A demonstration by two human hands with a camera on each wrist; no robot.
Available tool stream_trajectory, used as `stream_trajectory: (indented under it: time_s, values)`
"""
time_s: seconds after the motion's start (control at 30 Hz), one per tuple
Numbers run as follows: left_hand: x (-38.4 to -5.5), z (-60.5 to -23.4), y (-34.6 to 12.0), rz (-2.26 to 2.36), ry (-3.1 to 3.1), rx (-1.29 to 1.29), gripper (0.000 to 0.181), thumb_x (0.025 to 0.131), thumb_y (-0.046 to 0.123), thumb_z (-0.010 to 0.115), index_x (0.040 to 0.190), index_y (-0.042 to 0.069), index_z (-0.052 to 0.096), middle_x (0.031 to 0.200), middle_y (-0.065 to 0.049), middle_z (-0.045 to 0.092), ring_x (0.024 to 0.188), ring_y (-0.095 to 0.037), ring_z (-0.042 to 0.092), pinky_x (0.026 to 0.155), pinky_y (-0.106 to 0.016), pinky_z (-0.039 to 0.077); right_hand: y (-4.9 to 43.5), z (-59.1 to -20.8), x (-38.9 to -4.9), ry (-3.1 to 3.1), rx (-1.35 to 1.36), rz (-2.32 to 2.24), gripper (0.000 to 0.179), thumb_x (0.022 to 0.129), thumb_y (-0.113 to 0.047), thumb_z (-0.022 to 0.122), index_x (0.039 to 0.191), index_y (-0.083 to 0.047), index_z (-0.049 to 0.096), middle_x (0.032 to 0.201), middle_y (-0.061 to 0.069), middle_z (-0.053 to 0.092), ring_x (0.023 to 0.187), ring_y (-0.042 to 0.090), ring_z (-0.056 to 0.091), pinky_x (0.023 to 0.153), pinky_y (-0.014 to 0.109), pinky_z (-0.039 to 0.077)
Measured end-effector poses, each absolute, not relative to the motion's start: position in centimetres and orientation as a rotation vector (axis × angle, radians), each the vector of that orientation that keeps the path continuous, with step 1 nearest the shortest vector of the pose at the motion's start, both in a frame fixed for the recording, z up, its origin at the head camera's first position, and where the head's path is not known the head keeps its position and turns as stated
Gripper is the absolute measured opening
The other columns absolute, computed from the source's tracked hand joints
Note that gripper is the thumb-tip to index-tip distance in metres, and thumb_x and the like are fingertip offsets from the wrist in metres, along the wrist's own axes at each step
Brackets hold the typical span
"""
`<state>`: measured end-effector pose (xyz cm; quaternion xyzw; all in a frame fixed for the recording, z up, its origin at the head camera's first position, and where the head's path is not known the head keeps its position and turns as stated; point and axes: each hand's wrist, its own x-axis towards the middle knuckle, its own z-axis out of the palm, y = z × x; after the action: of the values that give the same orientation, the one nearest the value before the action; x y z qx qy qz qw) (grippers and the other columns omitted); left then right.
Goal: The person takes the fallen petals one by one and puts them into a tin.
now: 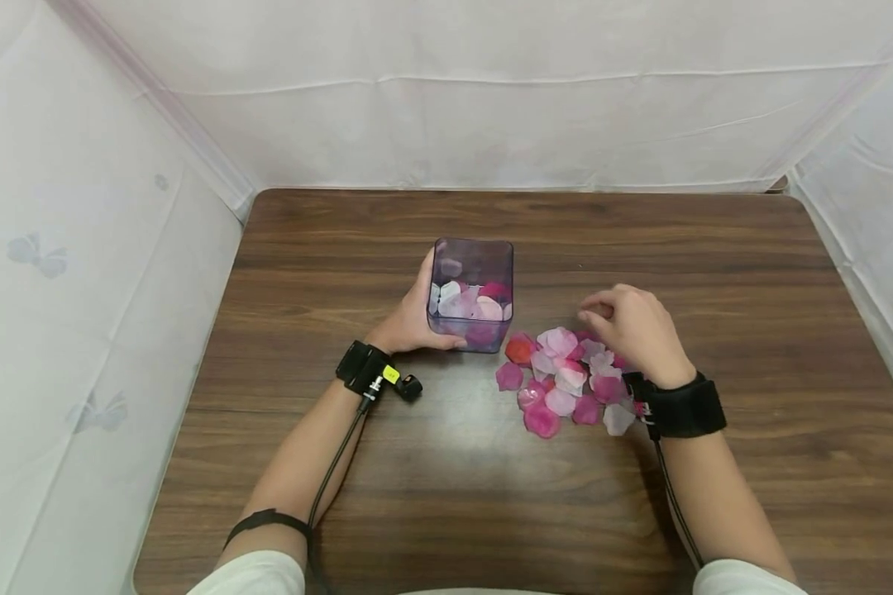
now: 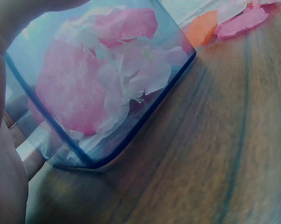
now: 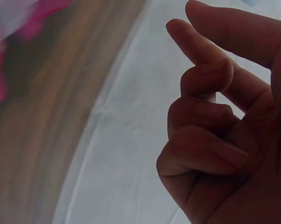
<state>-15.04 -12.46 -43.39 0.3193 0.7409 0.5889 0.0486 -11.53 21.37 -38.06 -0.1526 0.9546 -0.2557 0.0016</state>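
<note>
My left hand [image 1: 411, 321] grips a see-through purplish plastic container [image 1: 470, 337] by its left side, thumb along the near wall. Pink and white artificial petals [image 1: 461, 302] lie inside it; the left wrist view shows some petals [image 2: 75, 88] through its wall. To the right, loose petals [image 1: 561, 401] in pinks, white and orange-red spread over the table. My right hand [image 1: 640, 330] hovers just past their far right edge. In the right wrist view, its thumb and index finger reach out with a small gap between the tips, the other fingers [image 3: 201, 149] are curled, and nothing is held.
The brown wood-grain table [image 1: 446, 504] carries all of this. White cloth walls [image 1: 491, 132] enclose its back and sides. Black wrist straps [image 1: 688, 406] with cables running along the forearms are on both arms.
</note>
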Motion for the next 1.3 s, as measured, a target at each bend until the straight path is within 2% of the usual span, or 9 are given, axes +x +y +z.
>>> stream_trajectory:
  time_s: [0.17,0.33,0.6,0.97,1.3]
  values:
    - [-15.1,-43.3,-12.7,1.790,2.260,0.969,0.133,0.061,-0.003,0.092,0.157,0.001,-0.001,0.145,-0.036,0.032,0.132,-0.051,0.036,0.111,-0.064,0.028,22.7,-39.8,-10.5,2.984,-0.430,-0.703,0.024,0.095,-0.022,0.071,0.105,-0.001,0.077,0.091,0.014,0.067,0.072,0.023,0.058,0.062,0.040,0.048]
    - [-15.2,-43.4,-13.0,1.794,2.262,0.967,0.134,0.062,-0.002,0.092,0.157,0.003,-0.003,0.145,-0.036,0.032,0.132,-0.050,0.036,0.111,-0.064,0.027,21.7,-41.5,-10.5,2.975,-0.460,-0.696,0.027,0.094,-0.026,0.073,0.102,-0.001,0.077,0.086,0.011,0.066,0.071,0.023,0.057,0.061,0.040,0.048]
    - [-15.1,-43.7,-13.1,1.798,2.251,0.950,0.136,0.062,-0.002,0.092,0.158,0.005,-0.004,0.146,-0.035,0.031,0.131,-0.050,0.038,0.111,-0.063,0.029,20.4,-42.6,-10.3,2.995,-0.510,-0.776,0.010,0.090,-0.012,0.076,0.088,-0.002,0.074,0.076,0.007,0.061,0.066,0.020,0.056,0.060,0.037,0.047]
    - [-15.2,-43.6,-13.2,1.793,2.262,0.936,0.136,0.062,0.000,0.092,0.158,0.005,-0.004,0.146,-0.034,0.032,0.131,-0.049,0.038,0.112,-0.062,0.029,20.3,-40.7,-9.9,3.164,-0.593,-0.928,0.007,0.090,-0.007,0.075,0.093,-0.002,0.078,0.070,0.003,0.056,0.061,0.015,0.046,0.055,0.032,0.038]
    - [-15.0,-43.6,-13.1,1.788,2.264,0.932,0.135,0.061,-0.003,0.092,0.157,0.002,-0.003,0.146,-0.035,0.032,0.132,-0.048,0.037,0.111,-0.062,0.029,17.8,-38.1,-10.8,3.309,-0.651,-1.272,0.008,0.090,-0.006,0.075,0.095,0.000,0.078,0.068,0.007,0.050,0.066,0.015,0.040,0.062,0.026,0.028]
